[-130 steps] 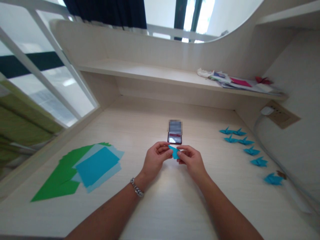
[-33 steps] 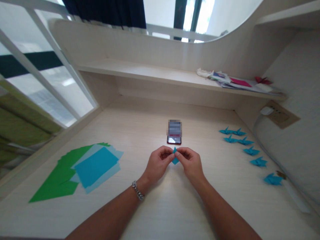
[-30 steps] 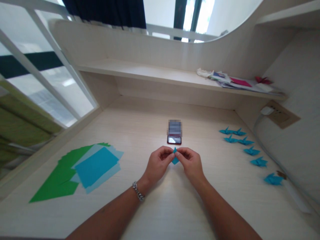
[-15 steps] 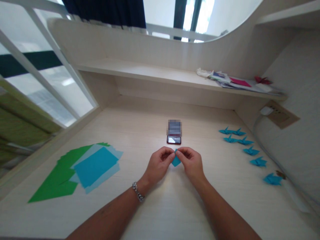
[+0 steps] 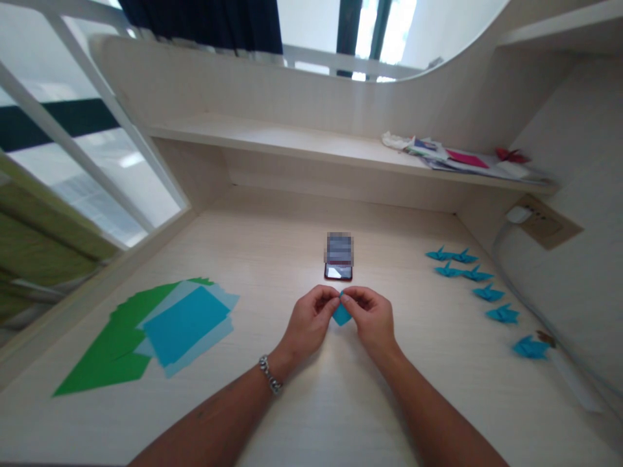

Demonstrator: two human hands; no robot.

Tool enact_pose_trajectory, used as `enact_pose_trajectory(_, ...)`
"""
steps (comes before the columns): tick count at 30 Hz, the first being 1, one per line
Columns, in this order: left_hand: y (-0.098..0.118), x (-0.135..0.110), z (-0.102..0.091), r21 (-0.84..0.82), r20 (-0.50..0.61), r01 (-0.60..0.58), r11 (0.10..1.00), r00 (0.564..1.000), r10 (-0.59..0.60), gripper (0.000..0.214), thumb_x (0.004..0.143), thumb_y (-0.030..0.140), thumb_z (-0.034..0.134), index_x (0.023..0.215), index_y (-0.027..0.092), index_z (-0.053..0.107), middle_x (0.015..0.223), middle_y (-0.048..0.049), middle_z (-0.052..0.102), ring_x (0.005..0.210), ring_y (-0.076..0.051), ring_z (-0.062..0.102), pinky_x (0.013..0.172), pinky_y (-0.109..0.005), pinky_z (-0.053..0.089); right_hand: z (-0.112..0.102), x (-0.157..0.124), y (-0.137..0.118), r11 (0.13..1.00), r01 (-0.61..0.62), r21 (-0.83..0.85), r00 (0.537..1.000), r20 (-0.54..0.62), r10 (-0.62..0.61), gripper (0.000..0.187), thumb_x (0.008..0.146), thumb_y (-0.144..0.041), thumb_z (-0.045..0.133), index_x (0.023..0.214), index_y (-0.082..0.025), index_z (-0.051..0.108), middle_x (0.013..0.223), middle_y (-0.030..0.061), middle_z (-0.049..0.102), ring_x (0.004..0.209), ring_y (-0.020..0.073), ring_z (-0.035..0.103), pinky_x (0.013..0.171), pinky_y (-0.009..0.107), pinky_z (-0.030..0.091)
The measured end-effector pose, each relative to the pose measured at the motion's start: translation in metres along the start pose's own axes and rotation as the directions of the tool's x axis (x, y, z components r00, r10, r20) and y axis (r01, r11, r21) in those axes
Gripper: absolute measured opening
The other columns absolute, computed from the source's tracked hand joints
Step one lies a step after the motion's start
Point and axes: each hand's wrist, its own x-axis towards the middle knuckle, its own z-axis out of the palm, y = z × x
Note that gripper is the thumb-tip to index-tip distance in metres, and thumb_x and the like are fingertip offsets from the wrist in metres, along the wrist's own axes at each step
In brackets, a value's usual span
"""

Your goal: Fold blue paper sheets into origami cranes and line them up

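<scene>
Between my two hands is a small folded piece of blue origami paper (image 5: 342, 316), its lower point showing below the thumbs. My left hand (image 5: 314, 316), with a chain bracelet on its wrist, pinches the paper's left side near the top. From the other side my right hand (image 5: 372, 314) pinches it, thumb and forefinger closed. The thumb tips almost meet, and the fingers hide part of the folds. Just beyond the hands a phone (image 5: 339, 271) lies on the desk.
Blue sheets (image 5: 187, 324) overlap green paper (image 5: 107, 353) on the left. Several folded blue paper cranes (image 5: 488, 294) line the right side, near a cable (image 5: 516, 285) from a wall socket (image 5: 549, 220). Papers (image 5: 467, 159) lie on the shelf (image 5: 292, 139) at the back.
Both hands stay in nearly the same place, still pinching the blue paper. The tip above the thumbs shows slightly less than before.
</scene>
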Motion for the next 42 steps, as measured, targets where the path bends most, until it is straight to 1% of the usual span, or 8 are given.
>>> enact_pose_trajectory(8, 0.000, 0.000, 0.000, -0.061, -0.026, -0.010, 0.998, 1.000, 0.009, 0.013, 0.085, 0.023, 0.059, 0.095, 0.016, 0.063, 0.090, -0.0049, 0.066, 0.083, -0.017, 0.061, 0.077, -0.029, 0.048, 0.003, -0.001, -0.003, 1.000, -0.009, 0.007, 0.999, -0.034, 0.009, 0.015, 0.067, -0.027, 0.072, 0.078, -0.016, 0.072, 0.073, 0.0041, 0.071, 0.067, 0.0177, 0.064, 0.064, 0.030, 0.051)
enact_pose_trajectory(12, 0.000, 0.000, 0.002, -0.050, -0.022, -0.013, 0.999, 1.000, 0.012, 0.021, 0.086, 0.022, 0.057, 0.105, 0.017, 0.064, 0.096, -0.0064, 0.066, 0.086, -0.018, 0.061, 0.078, -0.030, 0.048, 0.004, -0.001, -0.002, 1.000, 0.005, 0.030, 0.999, -0.037, -0.004, 0.014, 0.067, -0.026, 0.072, 0.077, -0.016, 0.070, 0.073, 0.0035, 0.070, 0.066, 0.0169, 0.063, 0.064, 0.029, 0.051)
enact_pose_trajectory(17, 0.002, 0.000, 0.002, -0.081, -0.020, 0.021, 0.996, 1.000, -0.023, 0.031, 0.084, 0.020, 0.057, 0.116, 0.018, 0.056, 0.081, -0.0029, 0.062, 0.074, -0.015, 0.059, 0.067, -0.026, 0.047, 0.003, 0.001, 0.000, 0.999, 0.020, 0.039, 0.999, -0.030, -0.019, 0.016, 0.066, -0.023, 0.073, 0.078, -0.017, 0.067, 0.074, 0.0026, 0.067, 0.067, 0.0156, 0.061, 0.064, 0.028, 0.049)
enact_pose_trajectory(26, 0.002, -0.003, 0.003, -0.065, -0.007, 0.030, 0.997, 0.999, -0.031, 0.029, 0.084, 0.019, 0.058, 0.113, 0.019, 0.055, 0.081, -0.0024, 0.061, 0.075, -0.015, 0.059, 0.069, -0.026, 0.046, 0.000, 0.002, -0.002, 0.999, 0.041, 0.025, 0.999, -0.004, -0.041, 0.017, 0.068, -0.025, 0.073, 0.077, -0.016, 0.062, 0.071, 0.0014, 0.063, 0.064, 0.0141, 0.058, 0.060, 0.026, 0.047)
enact_pose_trajectory(31, 0.003, -0.003, 0.006, -0.069, -0.005, 0.033, 0.997, 0.999, -0.034, 0.022, 0.085, 0.019, 0.057, 0.107, 0.018, 0.054, 0.081, -0.0027, 0.062, 0.075, -0.015, 0.059, 0.069, -0.027, 0.047, 0.001, 0.003, 0.000, 0.999, 0.046, 0.005, 0.998, -0.035, -0.046, 0.016, 0.068, -0.026, 0.072, 0.074, -0.017, 0.059, 0.068, 0.0004, 0.061, 0.062, 0.0137, 0.057, 0.059, 0.026, 0.047)
enact_pose_trajectory(33, 0.003, -0.003, 0.005, -0.059, -0.017, 0.025, 0.998, 1.000, -0.026, 0.021, 0.085, 0.020, 0.057, 0.106, 0.018, 0.053, 0.081, -0.0028, 0.062, 0.075, -0.015, 0.060, 0.069, -0.027, 0.047, 0.000, 0.004, 0.000, 0.998, 0.035, 0.052, 0.999, 0.008, -0.035, 0.020, 0.069, -0.026, 0.071, 0.082, -0.018, 0.058, 0.072, 0.0007, 0.062, 0.066, 0.0146, 0.059, 0.061, 0.027, 0.049)
enact_pose_trajectory(37, 0.002, -0.003, 0.002, -0.040, -0.020, 0.013, 0.999, 1.000, -0.014, 0.023, 0.084, 0.021, 0.058, 0.106, 0.018, 0.052, 0.083, -0.0031, 0.063, 0.078, -0.016, 0.061, 0.071, -0.028, 0.047, -0.003, 0.006, -0.002, 0.992, -0.059, 0.109, 0.984, 0.174, 0.039, 0.041, 0.064, -0.024, 0.074, 0.101, -0.019, 0.056, 0.081, 0.0023, 0.066, 0.074, 0.0169, 0.063, 0.068, 0.029, 0.051)
enact_pose_trajectory(42, 0.000, -0.004, 0.003, -0.013, -0.003, 0.022, 1.000, 1.000, -0.022, 0.019, 0.084, 0.021, 0.058, 0.102, 0.018, 0.054, 0.085, -0.0038, 0.063, 0.079, -0.016, 0.061, 0.073, -0.029, 0.048, -0.007, 0.007, -0.004, 0.995, -0.066, 0.079, 0.990, 0.132, 0.056, 0.033, 0.062, -0.021, 0.076, 0.089, -0.018, 0.058, 0.069, -0.0003, 0.065, 0.063, 0.0145, 0.061, 0.061, 0.027, 0.049)
